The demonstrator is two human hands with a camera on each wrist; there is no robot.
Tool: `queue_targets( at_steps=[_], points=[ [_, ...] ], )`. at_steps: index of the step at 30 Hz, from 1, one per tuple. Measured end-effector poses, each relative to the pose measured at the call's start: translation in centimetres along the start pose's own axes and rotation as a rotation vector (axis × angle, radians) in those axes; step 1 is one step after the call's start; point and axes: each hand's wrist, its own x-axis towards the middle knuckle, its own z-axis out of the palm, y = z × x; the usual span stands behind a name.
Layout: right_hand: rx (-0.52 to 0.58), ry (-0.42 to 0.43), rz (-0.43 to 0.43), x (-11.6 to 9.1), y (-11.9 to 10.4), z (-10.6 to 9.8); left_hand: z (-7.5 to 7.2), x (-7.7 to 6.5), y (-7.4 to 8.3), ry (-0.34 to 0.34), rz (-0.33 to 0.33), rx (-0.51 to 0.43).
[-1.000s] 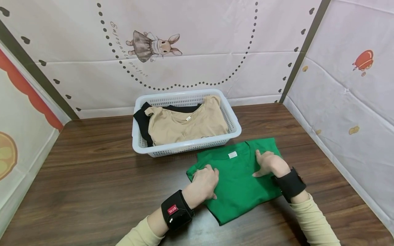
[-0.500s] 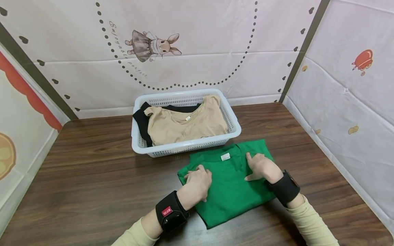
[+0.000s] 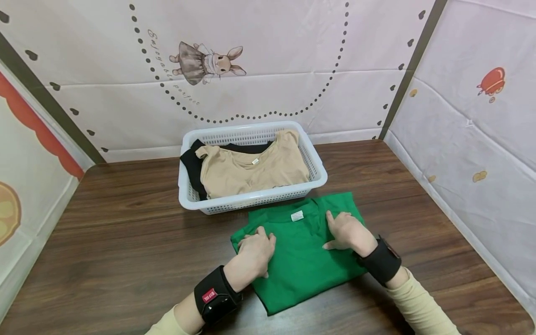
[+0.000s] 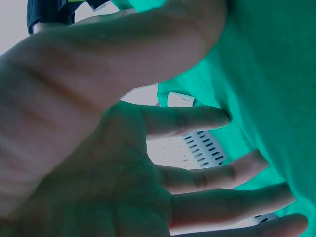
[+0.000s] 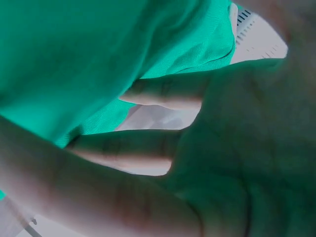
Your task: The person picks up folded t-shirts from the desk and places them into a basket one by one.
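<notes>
A folded green T-shirt (image 3: 301, 256) lies on the table, its neckline and white label (image 3: 297, 215) facing the basket. On its left part rests my left hand (image 3: 253, 256), fingertips pressing the cloth. The left wrist view shows those fingers (image 4: 217, 207) spread and nearly straight against the green fabric (image 4: 276, 98). My right hand (image 3: 351, 233) presses the right part near the collar, thumb apart from the fingers. In the right wrist view its fingers (image 5: 163, 89) reach straight onto the fabric (image 5: 89, 59). Neither hand curls round the cloth.
Just behind the shirt stands a white plastic basket (image 3: 251, 200). It holds a beige top (image 3: 255, 174) lying over a black garment (image 3: 193, 165). Printed cloth walls (image 3: 272, 56) enclose the brown wood-grain table (image 3: 125, 251) at the back and both sides.
Both hands have slid the green T-shirt to the left and slightly toward the front edge, fingertips staying on it. The basket has stayed in place.
</notes>
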Motion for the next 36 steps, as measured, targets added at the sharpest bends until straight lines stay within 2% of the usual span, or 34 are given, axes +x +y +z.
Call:
queue_targets(
  at_steps=[3, 6, 9, 12, 14, 21, 28, 36],
  points=[
    [0.027, 0.009, -0.019, -0.2, -0.1, 0.0, 0.0, -0.2, -0.2, -0.008, -0.002, -0.006],
    [0.094, -0.029, -0.037, -0.5, 0.4, -0.4, -0.1, -0.4, -0.4, -0.011, 0.001, -0.042],
    [0.189, -0.076, -0.017, -0.9, 1.6, -0.9, -0.1, -0.5, -0.6, 0.024, 0.026, -0.090],
    [0.251, -0.081, 0.018, -1.1, 2.7, -1.4, 0.0, -0.3, -0.7, 0.075, 0.056, -0.125],
    [0.273, -0.091, 0.033, -0.9, 3.2, -1.5, 0.1, -0.1, -0.7, 0.084, 0.068, -0.151],
    [0.244, -0.175, 0.024, 0.1, 3.2, -0.9, 0.5, 0.4, -0.9, -0.036, 0.044, -0.253],
    [0.228, -0.170, 0.002, 0.3, 2.4, -0.7, 0.8, 0.1, -1.6, -0.060, 0.056, -0.265],
    [0.189, -0.116, -0.060, 0.2, 0.8, -0.5, 1.1, -0.5, -3.2, -0.074, 0.061, -0.271]
  ],
)
